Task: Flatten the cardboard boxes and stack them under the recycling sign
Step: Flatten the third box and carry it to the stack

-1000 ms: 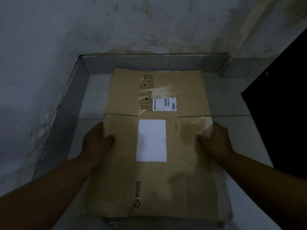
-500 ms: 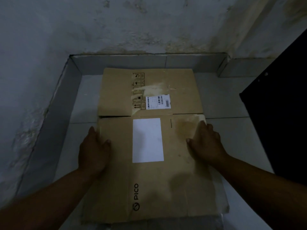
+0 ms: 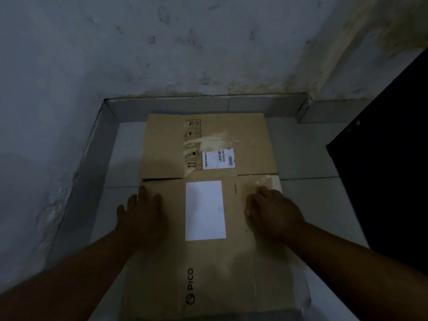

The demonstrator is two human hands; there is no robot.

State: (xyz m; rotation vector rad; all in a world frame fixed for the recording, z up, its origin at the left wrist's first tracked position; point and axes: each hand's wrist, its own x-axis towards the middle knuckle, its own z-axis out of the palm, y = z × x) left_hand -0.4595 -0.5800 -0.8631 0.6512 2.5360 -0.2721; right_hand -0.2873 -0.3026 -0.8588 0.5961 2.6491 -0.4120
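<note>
On the floor (image 3: 301,154) at 6 o'clock, pressed flattened box (image 3: 208,274) with left hand (image 3: 141,216) and right hand (image 3: 273,214), fingers (image 3: 144,195) open, seemingly squashing it flat.

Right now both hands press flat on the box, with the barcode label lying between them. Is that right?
Not quite. In the head view the left hand and right hand do press flat on the box, but the blank label lies between them; the barcode label sits beyond both hands.
</note>
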